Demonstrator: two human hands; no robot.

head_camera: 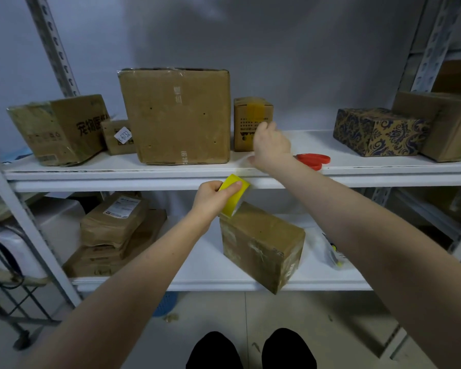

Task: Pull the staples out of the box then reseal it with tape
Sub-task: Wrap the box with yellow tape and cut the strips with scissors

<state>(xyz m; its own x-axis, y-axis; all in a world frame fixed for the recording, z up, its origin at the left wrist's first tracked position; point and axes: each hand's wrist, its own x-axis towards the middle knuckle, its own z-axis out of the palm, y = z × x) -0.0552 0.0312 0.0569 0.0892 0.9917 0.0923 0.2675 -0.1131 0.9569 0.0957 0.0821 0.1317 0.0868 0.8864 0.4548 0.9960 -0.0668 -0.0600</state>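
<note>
Now my left hand [213, 194] grips the yellow tape roll [236, 194] just above the box [261, 243] at the front edge of the lower shelf [197, 265]. My right hand [270, 147] is blurred; I cannot tell its grip.

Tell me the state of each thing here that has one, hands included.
Yellow roll of tape: gripped by left hand.
Brown cardboard box on lower shelf: closed, sitting askew.
Red-handled scissors: lying flat on upper shelf.
Right hand: raised at upper shelf, grip unclear.
</note>
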